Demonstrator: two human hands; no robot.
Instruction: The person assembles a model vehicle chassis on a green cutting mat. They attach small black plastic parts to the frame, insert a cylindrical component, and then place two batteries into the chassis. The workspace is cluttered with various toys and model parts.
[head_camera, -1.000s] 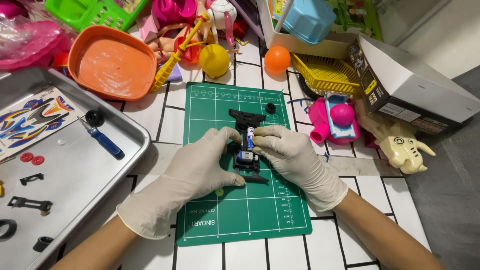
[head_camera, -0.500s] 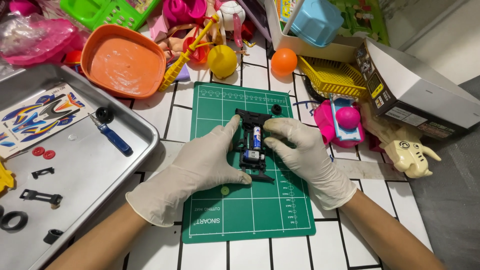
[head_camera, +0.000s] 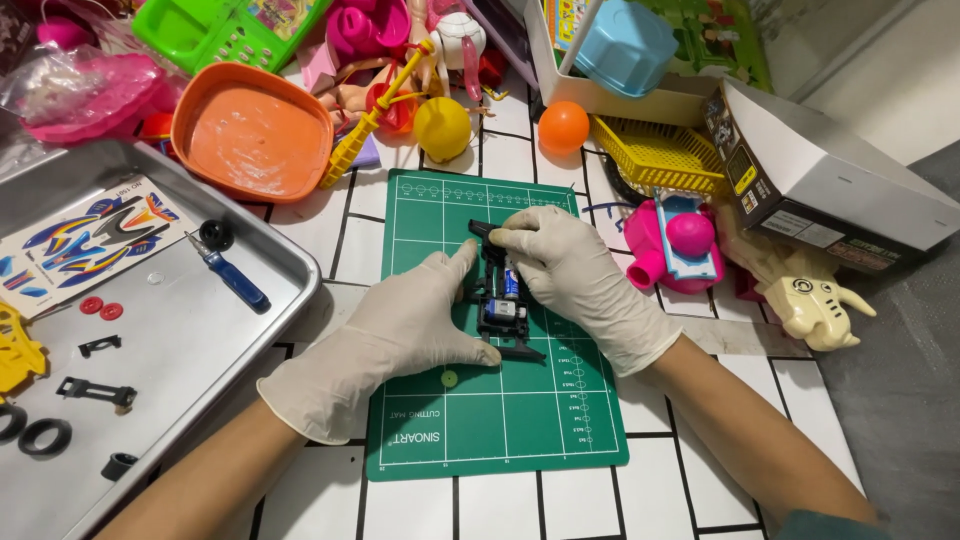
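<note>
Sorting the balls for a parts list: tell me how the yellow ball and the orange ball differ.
The yellow ball is larger than the orange ball. The yellow ball lies left, by the yellow stick; the orange ball lies right, touching the yellow basket. Both are plain and rest on the white tiles behind the green mat.

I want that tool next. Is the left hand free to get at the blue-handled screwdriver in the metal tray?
Probably yes: the left hand only rests against the small black toy car chassis, and nothing lies between it and the blue-handled screwdriver.
</note>
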